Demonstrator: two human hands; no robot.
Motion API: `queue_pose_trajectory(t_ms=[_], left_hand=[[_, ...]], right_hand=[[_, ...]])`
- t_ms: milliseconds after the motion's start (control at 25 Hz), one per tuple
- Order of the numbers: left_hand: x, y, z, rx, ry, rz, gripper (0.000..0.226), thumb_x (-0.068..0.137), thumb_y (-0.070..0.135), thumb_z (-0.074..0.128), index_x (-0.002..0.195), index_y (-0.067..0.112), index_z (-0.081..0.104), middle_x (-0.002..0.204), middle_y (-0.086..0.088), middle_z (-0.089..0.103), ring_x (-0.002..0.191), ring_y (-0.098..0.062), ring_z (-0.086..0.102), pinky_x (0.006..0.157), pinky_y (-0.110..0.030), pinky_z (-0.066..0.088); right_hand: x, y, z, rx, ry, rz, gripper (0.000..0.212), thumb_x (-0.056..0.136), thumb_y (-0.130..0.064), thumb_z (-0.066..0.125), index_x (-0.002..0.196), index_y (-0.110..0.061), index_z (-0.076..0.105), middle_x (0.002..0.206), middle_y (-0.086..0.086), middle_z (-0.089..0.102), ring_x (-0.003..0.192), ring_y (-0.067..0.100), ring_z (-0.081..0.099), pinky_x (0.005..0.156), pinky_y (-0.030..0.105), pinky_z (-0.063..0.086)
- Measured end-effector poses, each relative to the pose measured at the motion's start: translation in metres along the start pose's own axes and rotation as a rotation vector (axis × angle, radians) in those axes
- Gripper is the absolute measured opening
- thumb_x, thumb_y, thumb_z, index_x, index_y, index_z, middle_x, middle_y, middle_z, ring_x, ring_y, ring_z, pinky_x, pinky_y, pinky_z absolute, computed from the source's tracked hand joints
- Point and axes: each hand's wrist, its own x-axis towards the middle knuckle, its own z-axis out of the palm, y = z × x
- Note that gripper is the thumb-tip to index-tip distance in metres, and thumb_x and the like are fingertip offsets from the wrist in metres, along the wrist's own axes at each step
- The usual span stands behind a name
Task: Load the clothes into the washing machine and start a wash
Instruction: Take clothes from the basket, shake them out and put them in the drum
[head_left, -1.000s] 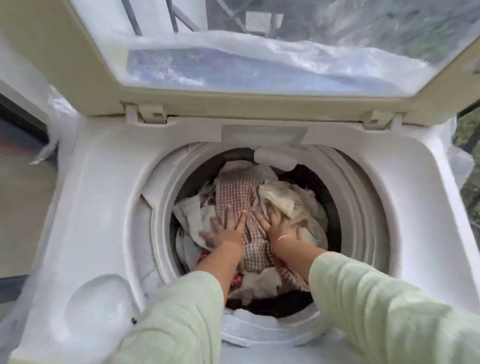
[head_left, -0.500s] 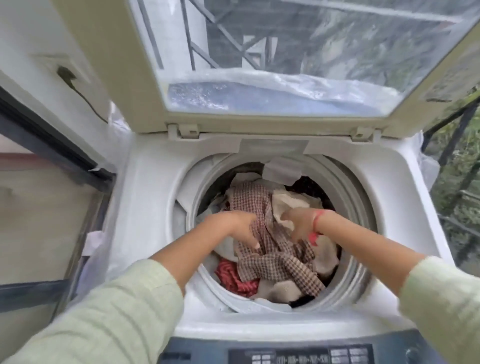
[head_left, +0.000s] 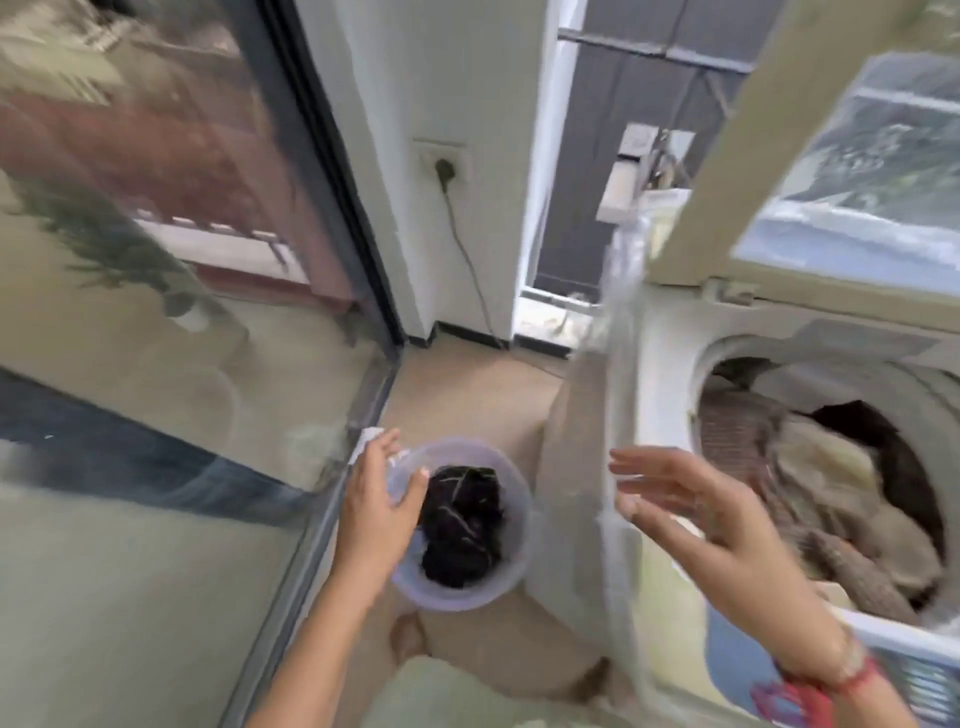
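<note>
**Hands.** Left hand (head_left: 376, 501): fingers loosely extended and slightly parted, gripping nothing. It lies over the near-left rim of the bucket (head_left: 470, 597). Motion blur hides whether the fingertips touch that rim. Right hand (head_left: 691, 506): fingers straight and spread wide, palm turned leftward, empty. It is in the air in front of the upper left edge of the washing machine (head_left: 657, 415), with no contact visible. A red band (head_left: 857, 673) circles the right wrist.

**Bucket.** Round, translucent pale-lilac plastic with a smooth wall. It stands on the beige floor (head_left: 467, 395) between the glass door (head_left: 156, 270) and the machine's left side. Inside lies a crumpled bundle of dark clothes (head_left: 462, 519) — black, with thin pale lines.

**Machine.** Top-loading type with a white moulded top and a round opening. The drum (head_left: 904, 410) holds a pile of clothes (head_left: 810, 467): a brown-and-white checked weave and a creased cream cloth, reaching close to the opening. The lid (head_left: 769, 156) stands raised — a cream frame round a glass pane. Clear plastic film (head_left: 623, 332), wrinkled and glossy, hangs down the left side.

**Surroundings.** A wall socket (head_left: 445, 165) has a dark plug seated in it, and the cord runs down the white wall to the floor.
</note>
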Motion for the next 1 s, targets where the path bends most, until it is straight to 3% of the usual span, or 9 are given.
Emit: queue_pose_trajectory(t_ms=[160, 240, 320, 520, 640, 720, 800, 880, 1000], left_hand=[[0.022, -0.118, -0.037, 0.181, -0.183, -0.168, 0.067, 0.070, 0.049, 0.049, 0.124, 0.008, 0.052, 0.118, -0.012, 0.061, 0.112, -0.031, 0.055, 0.088, -0.030, 0.039], [0.048, -0.164, -0.041, 0.207, -0.262, -0.287, 0.054, 0.080, 0.036, 0.058, 0.128, 0.014, 0.047, 0.126, -0.010, 0.054, 0.117, -0.028, 0.050, 0.092, -0.034, 0.039], [0.078, -0.213, -0.026, 0.257, -0.276, -0.325, 0.047, 0.085, 0.023, 0.060, 0.129, 0.019, 0.044, 0.130, -0.009, 0.049, 0.118, -0.028, 0.047, 0.093, -0.035, 0.039], [0.164, -0.371, 0.068, 0.467, -0.391, -0.310, 0.048, 0.086, 0.021, 0.057, 0.131, 0.013, 0.042, 0.129, -0.014, 0.045, 0.121, -0.034, 0.043, 0.098, -0.042, 0.038], [0.197, -0.463, 0.137, 0.583, -0.407, -0.266, 0.049, 0.084, 0.018, 0.057, 0.131, 0.014, 0.042, 0.133, -0.013, 0.041, 0.122, -0.035, 0.041, 0.100, -0.044, 0.037], [0.211, -0.510, 0.175, 0.698, -0.407, -0.166, 0.053, 0.083, 0.011, 0.054, 0.134, 0.017, 0.038, 0.141, -0.009, 0.035, 0.130, -0.031, 0.035, 0.105, -0.044, 0.033], [0.231, -0.547, 0.206, 0.892, -0.369, -0.016, 0.064, 0.086, 0.010, 0.052, 0.144, 0.018, 0.025, 0.152, -0.009, 0.023, 0.142, -0.030, 0.019, 0.114, -0.045, 0.018], [0.255, -0.574, 0.228, 1.157, -0.313, 0.168, 0.079, 0.087, 0.021, 0.056, 0.150, 0.015, 0.009, 0.157, -0.008, 0.013, 0.146, -0.028, 0.009, 0.116, -0.047, 0.008], [0.298, -0.598, 0.242, 1.410, -0.295, 0.170, 0.085, 0.088, 0.027, 0.055, 0.149, 0.009, -0.003, 0.158, -0.011, -0.007, 0.145, -0.030, -0.005, 0.112, -0.058, 0.000]], right_hand=[[0.057, 0.034, 0.144, 0.029, -0.091, 0.131, 0.021, 0.085, -0.017, 0.068, 0.101, -0.030, 0.066, 0.103, -0.019, 0.069, 0.095, 0.000, 0.065, 0.085, 0.019, 0.052], [0.091, 0.075, 0.202, -0.037, -0.118, 0.204, 0.027, 0.086, -0.011, 0.066, 0.101, -0.034, 0.063, 0.105, -0.016, 0.068, 0.099, 0.003, 0.064, 0.088, 0.023, 0.051], [0.124, 0.130, 0.248, -0.114, -0.103, 0.264, 0.027, 0.086, -0.011, 0.064, 0.107, -0.029, 0.062, 0.110, -0.011, 0.063, 0.103, 0.009, 0.062, 0.091, 0.029, 0.051], [0.204, 0.304, 0.349, -0.490, -0.051, 0.319, 0.036, 0.085, -0.013, 0.061, 0.120, -0.018, 0.057, 0.120, 0.003, 0.054, 0.114, 0.023, 0.049, 0.101, 0.035, 0.039], [0.215, 0.421, 0.387, -0.804, -0.120, 0.450, 0.061, 0.081, -0.029, 0.067, 0.137, -0.022, 0.042, 0.145, 0.009, 0.035, 0.134, 0.030, 0.034, 0.107, 0.049, 0.031], [0.209, 0.485, 0.404, -1.029, -0.231, 0.345, 0.086, 0.071, -0.042, 0.075, 0.144, -0.023, 0.034, 0.152, 0.012, 0.028, 0.140, 0.034, 0.026, 0.106, 0.064, 0.022], [0.202, 0.535, 0.421, -1.147, -0.315, 0.154, 0.097, 0.061, -0.046, 0.080, 0.144, -0.022, 0.035, 0.150, 0.014, 0.033, 0.138, 0.036, 0.031, 0.101, 0.071, 0.017], [0.197, 0.571, 0.435, -1.200, -0.307, 0.030, 0.093, 0.063, -0.044, 0.079, 0.142, -0.023, 0.035, 0.148, 0.014, 0.038, 0.136, 0.035, 0.035, 0.100, 0.072, 0.015], [0.199, 0.615, 0.446, -1.226, -0.209, -0.004, 0.066, 0.079, -0.040, 0.057, 0.140, -0.025, 0.036, 0.145, 0.010, 0.043, 0.137, 0.033, 0.033, 0.098, 0.073, 0.016]])
